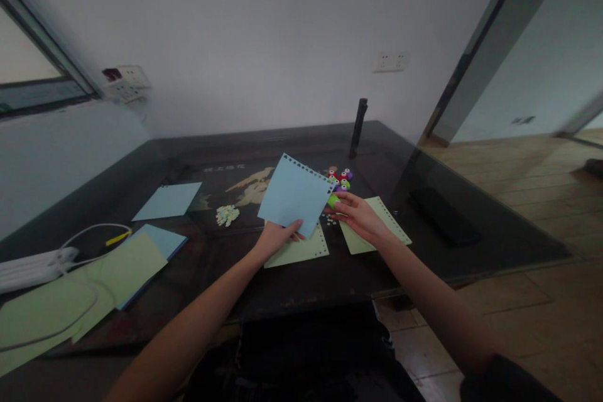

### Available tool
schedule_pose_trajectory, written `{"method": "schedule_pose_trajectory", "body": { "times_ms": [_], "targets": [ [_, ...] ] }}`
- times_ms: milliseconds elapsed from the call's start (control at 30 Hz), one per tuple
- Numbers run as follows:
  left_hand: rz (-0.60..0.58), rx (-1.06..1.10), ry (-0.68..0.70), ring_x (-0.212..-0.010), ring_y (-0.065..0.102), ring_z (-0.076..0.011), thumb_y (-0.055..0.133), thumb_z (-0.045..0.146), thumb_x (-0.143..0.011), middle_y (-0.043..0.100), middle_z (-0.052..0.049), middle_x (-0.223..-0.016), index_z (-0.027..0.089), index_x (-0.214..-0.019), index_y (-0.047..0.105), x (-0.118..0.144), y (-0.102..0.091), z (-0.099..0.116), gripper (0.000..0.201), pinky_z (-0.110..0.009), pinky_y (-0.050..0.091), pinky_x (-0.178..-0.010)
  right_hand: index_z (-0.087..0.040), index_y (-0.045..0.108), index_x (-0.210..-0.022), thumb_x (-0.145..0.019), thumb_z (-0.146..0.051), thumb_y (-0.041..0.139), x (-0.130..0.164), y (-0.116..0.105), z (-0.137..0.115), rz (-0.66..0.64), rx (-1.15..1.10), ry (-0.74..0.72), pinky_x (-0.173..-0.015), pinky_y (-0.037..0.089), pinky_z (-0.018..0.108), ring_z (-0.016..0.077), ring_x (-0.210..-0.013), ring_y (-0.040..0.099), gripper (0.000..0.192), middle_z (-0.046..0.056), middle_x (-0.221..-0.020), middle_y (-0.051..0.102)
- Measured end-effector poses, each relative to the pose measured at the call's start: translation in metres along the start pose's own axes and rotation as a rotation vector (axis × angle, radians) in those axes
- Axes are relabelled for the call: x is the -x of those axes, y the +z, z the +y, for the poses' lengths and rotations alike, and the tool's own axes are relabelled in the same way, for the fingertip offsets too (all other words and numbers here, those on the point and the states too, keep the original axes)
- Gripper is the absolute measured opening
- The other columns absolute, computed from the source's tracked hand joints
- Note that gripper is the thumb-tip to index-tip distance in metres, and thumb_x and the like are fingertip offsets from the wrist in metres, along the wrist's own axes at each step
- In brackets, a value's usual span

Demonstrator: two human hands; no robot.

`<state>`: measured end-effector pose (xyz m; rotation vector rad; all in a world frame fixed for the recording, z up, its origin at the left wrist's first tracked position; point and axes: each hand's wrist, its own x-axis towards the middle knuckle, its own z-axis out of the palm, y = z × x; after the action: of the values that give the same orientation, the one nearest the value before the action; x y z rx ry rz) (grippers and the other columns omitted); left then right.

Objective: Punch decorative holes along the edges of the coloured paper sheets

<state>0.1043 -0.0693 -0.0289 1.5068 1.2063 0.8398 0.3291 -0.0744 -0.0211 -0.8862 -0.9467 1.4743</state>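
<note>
My left hand (277, 240) grips a blue sheet of paper (296, 193) by its lower edge, thumb on top. The sheet is tilted, with a torn row of binder holes along its upper right side. Between the fingertips of my right hand (357, 215) is a small bright green ball (333, 201), close to the sheet's right corner. Just behind it sits a cluster of red, purple and green balls (340, 178) with eye-like white spots. Under my hands lie two pale green sheets, one on the left (301, 251) and one on the right (377, 226).
A pile of small pale pieces (227, 215) lies left of centre. Further left are another blue sheet (169, 200), stacked green paper (113, 273) and a white power strip (35, 269) with a cable. A black cylinder (358, 129) stands at the back; a dark flat object (443, 215) lies right.
</note>
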Motion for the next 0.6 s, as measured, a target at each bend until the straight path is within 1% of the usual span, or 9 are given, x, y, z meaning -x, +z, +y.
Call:
{"method": "schedule_pose_trajectory", "body": {
  "times_ms": [133, 267, 400, 600],
  "targets": [
    [0.008, -0.013, 0.003, -0.051, 0.06, -0.0162, 0.062, 0.028, -0.077, 0.07, -0.008, -0.061, 0.01, -0.077, 0.064, 0.0009, 0.0001, 0.0027, 0.018, -0.028, 0.051, -0.058, -0.02, 0.064, -0.094, -0.062, -0.026, 0.081, 0.0001, -0.0006, 0.0004, -0.006, 0.002, -0.008, -0.071, 0.053, 0.03, 0.0181, -0.08, 0.069, 0.036, 0.004, -0.092, 0.07],
    [-0.01, -0.01, 0.006, -0.05, 0.059, -0.0162, 0.061, 0.03, -0.077, 0.069, -0.007, -0.06, 0.011, -0.077, 0.064, 0.0002, -0.0002, -0.0001, 0.02, -0.028, 0.05, -0.056, -0.021, 0.064, -0.093, -0.062, -0.026, 0.081, 0.0002, -0.0008, 0.0011, 0.003, 0.004, -0.021, -0.072, 0.053, 0.03, 0.0171, -0.078, 0.069, 0.036, 0.003, -0.09, 0.07],
    [-0.024, -0.039, 0.045, -0.051, 0.058, -0.016, 0.06, 0.033, -0.077, 0.069, -0.008, -0.061, 0.012, -0.072, 0.063, -0.0003, -0.0007, -0.0039, 0.022, -0.028, 0.05, -0.058, -0.021, 0.063, -0.092, -0.06, -0.026, 0.082, 0.0005, -0.0001, 0.0006, 0.006, -0.002, -0.017, -0.071, 0.053, 0.029, 0.017, -0.079, 0.069, 0.037, 0.002, -0.089, 0.069],
    [-0.033, -0.098, 0.045, -0.054, 0.059, -0.0163, 0.059, 0.036, -0.078, 0.07, -0.009, -0.062, 0.012, -0.065, 0.063, 0.0012, -0.0008, -0.0027, 0.028, -0.028, 0.05, -0.06, -0.02, 0.063, -0.091, -0.057, -0.024, 0.083, -0.0003, 0.0008, 0.0018, 0.029, -0.005, -0.006, -0.07, 0.053, 0.028, 0.0158, -0.077, 0.068, 0.039, 0.003, -0.09, 0.069]
  ]
}}
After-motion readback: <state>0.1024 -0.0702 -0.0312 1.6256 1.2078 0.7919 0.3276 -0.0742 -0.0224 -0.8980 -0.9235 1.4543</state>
